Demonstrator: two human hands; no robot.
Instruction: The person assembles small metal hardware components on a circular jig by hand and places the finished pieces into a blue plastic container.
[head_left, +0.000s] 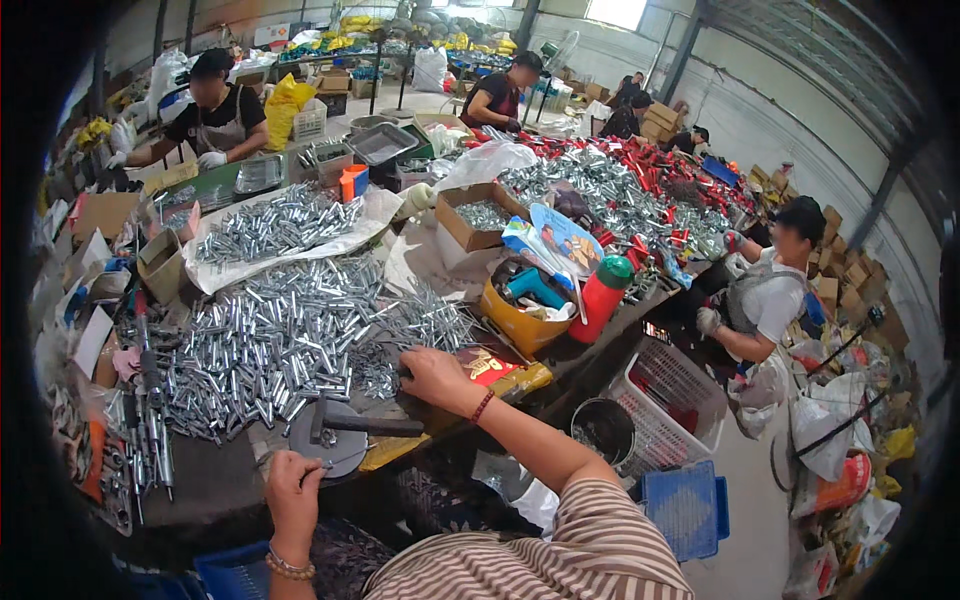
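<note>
My left hand [293, 492] is closed in a pinch at the front edge of the bench. A thin metal pin [338, 462] sticks out from its fingertips, over a round grey metal plate [338, 440]. Across that plate lies a hammer [370, 426], its dark handle pointing right. My right hand [440, 382] is at the edge of a heap of small metal parts [378, 372], fingers curled down; what they grip, if anything, is hidden. A large pile of shiny metal tubes [270, 340] spreads beyond both hands.
Long metal rods [155, 430] lie at left. Right of the pile stand a yellow tub [520, 318], a red bottle with green cap [603, 300] and an open cardboard box [480, 212]. A white plastic basket [675, 400] stands beside the bench. Other people work around it.
</note>
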